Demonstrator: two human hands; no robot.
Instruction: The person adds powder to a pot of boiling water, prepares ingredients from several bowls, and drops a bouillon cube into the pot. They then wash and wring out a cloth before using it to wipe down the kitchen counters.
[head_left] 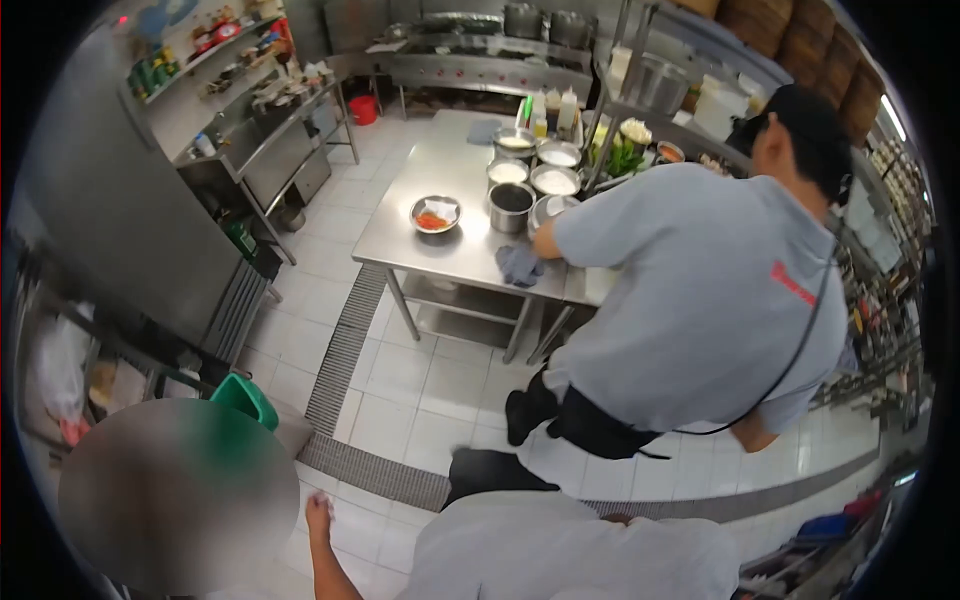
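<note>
My left hand is low in the head view, its fingers curled closed around a small pale bit I cannot make out. It hangs over the tiled floor, beside a large blurred patch at the lower left. Across the bottom spreads my white top, with a dark trouser leg beyond it. My right hand does not show.
A co-worker in a grey shirt leans over a steel table bearing a bowl, several pots and a grey cloth. A green bin stands left. Floor drain grating crosses the tiles.
</note>
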